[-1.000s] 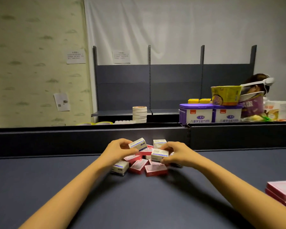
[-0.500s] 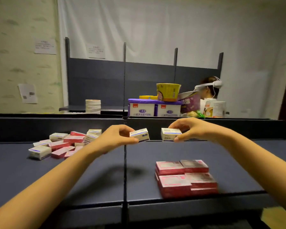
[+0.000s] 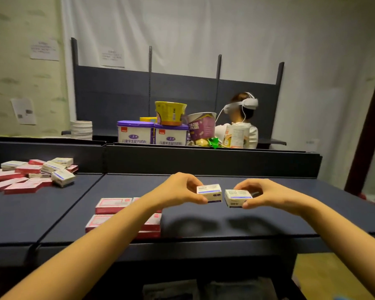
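My left hand (image 3: 179, 190) pinches a small white box with blue print (image 3: 210, 192) between thumb and fingers. My right hand (image 3: 261, 192) pinches a second white box (image 3: 236, 198) the same way. Both boxes hang side by side, a small gap between them, just above the dark blue shelf surface (image 3: 290, 213), to the right of a neat block of red boxes (image 3: 112, 205). My left forearm covers part of that block.
A loose heap of red and white boxes (image 3: 34, 174) lies at the far left of the shelf. Behind the dark back panel (image 3: 204, 161) stand purple-lidded tubs (image 3: 135, 132), cup containers and a person wearing a headset (image 3: 243, 118). The shelf's front edge runs below my arms.
Both hands lifted a white box each from the heap, carried them rightward past the red block, and lowered them near the shelf surface. The view swung right with them.
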The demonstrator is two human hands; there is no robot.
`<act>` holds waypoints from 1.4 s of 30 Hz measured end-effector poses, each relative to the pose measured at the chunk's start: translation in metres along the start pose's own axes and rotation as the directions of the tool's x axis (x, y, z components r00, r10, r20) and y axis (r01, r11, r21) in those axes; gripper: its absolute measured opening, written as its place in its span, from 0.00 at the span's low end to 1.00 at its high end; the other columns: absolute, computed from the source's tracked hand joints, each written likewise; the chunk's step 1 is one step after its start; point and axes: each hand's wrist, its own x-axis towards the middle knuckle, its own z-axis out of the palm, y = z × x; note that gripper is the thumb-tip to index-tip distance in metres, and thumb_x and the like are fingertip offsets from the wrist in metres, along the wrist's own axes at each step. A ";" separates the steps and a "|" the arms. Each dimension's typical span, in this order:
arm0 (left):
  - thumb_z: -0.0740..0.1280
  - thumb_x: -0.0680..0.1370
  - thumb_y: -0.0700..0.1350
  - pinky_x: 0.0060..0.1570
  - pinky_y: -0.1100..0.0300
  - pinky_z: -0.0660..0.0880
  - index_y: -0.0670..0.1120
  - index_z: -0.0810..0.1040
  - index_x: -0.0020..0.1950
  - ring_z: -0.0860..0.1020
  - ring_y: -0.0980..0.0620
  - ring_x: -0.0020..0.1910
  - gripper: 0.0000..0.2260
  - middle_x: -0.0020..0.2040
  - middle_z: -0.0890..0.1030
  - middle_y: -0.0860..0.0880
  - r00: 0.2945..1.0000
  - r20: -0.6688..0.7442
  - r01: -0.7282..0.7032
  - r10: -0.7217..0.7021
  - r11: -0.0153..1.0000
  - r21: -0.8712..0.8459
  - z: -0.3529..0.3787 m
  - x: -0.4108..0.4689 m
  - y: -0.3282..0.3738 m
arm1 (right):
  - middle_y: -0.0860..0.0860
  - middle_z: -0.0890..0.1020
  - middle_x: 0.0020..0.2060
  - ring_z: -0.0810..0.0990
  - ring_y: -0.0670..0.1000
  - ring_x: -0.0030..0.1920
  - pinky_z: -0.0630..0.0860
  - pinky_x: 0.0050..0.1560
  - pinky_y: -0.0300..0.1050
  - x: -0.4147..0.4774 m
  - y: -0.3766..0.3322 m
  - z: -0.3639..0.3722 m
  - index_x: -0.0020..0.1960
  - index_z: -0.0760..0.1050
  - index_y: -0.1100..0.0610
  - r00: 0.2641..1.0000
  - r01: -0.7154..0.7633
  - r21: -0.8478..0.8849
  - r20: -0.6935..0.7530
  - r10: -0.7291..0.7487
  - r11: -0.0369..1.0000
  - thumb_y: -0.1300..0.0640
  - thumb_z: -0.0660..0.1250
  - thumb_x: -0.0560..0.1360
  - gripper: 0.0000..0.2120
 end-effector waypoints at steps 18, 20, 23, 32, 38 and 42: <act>0.73 0.71 0.46 0.54 0.62 0.77 0.46 0.74 0.57 0.79 0.55 0.51 0.17 0.56 0.81 0.47 0.999 -0.013 0.050 -0.049 0.998 0.042 0.084 0.038 -0.010 | 0.46 0.79 0.55 0.78 0.45 0.55 0.77 0.49 0.33 -0.010 0.070 -0.007 0.59 0.72 0.50 1.000 -0.017 0.056 -0.025 0.019 0.998 0.59 0.70 0.72 0.17; 0.73 0.72 0.47 0.51 0.65 0.76 0.46 0.73 0.58 0.78 0.56 0.51 0.17 0.57 0.80 0.48 0.999 -0.007 0.043 -0.042 0.998 0.051 0.085 0.038 -0.009 | 0.45 0.78 0.55 0.78 0.44 0.56 0.77 0.49 0.34 -0.010 0.071 -0.006 0.59 0.71 0.49 1.000 -0.012 0.059 -0.012 0.012 0.998 0.59 0.69 0.72 0.17; 0.72 0.72 0.48 0.48 0.68 0.76 0.46 0.73 0.59 0.77 0.57 0.50 0.18 0.58 0.79 0.48 0.999 -0.014 0.038 -0.037 0.997 0.068 0.088 0.038 -0.007 | 0.45 0.78 0.56 0.77 0.45 0.57 0.77 0.52 0.35 -0.009 0.073 -0.005 0.60 0.70 0.49 1.000 -0.002 0.057 -0.009 0.002 0.998 0.58 0.69 0.72 0.18; 0.71 0.72 0.50 0.57 0.63 0.72 0.46 0.73 0.64 0.73 0.55 0.56 0.23 0.63 0.74 0.47 1.000 -0.029 0.013 -0.009 0.989 0.149 0.090 0.034 -0.002 | 0.46 0.72 0.62 0.73 0.46 0.60 0.76 0.56 0.36 -0.006 0.073 -0.007 0.64 0.65 0.44 1.000 -0.012 0.030 0.024 0.011 0.999 0.54 0.70 0.72 0.23; 0.71 0.72 0.51 0.60 0.61 0.67 0.48 0.59 0.75 0.68 0.51 0.67 0.35 0.72 0.65 0.47 0.992 -0.128 0.022 -0.009 0.995 0.102 0.057 0.026 0.015 | 0.40 0.65 0.64 0.63 0.43 0.66 0.60 0.67 0.44 0.006 0.045 -0.019 0.67 0.58 0.37 0.991 0.083 0.120 -0.112 -0.069 0.989 0.38 0.72 0.60 0.39; 0.72 0.72 0.51 0.57 0.63 0.67 0.47 0.61 0.73 0.69 0.51 0.67 0.34 0.70 0.68 0.47 0.982 -0.188 0.013 0.008 0.994 0.112 -0.008 0.008 0.019 | 0.41 0.69 0.63 0.67 0.45 0.65 0.64 0.67 0.45 0.034 -0.001 -0.018 0.68 0.59 0.40 0.979 0.177 0.138 -0.129 -0.160 0.974 0.31 0.76 0.47 0.53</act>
